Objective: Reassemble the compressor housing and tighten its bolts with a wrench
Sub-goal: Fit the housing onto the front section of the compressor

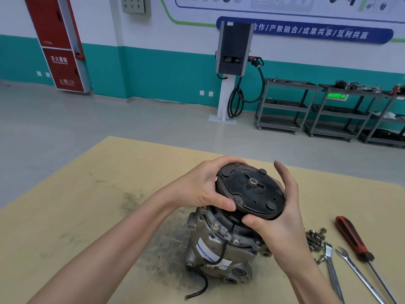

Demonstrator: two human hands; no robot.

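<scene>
A compressor (pixel 221 249) stands upright on a tan board (pixel 109 194), its silver body below and its black clutch plate (pixel 252 191) on top, tilted toward the camera. The left hand (pixel 203 187) grasps the plate's left rim, thumb on the near edge and fingers curled over the far edge. The right hand (pixel 278 216) grasps the right rim, thumb pressed on the near edge, fingers reaching up the far side. A black cable (pixel 201 288) trails from the body's base. To the right on the board lie a heap of bolts (pixel 315 238), two wrenches (pixel 333 273) side by side, and a red-handled screwdriver (pixel 352 238). Dark grime marks the board beside the compressor
</scene>
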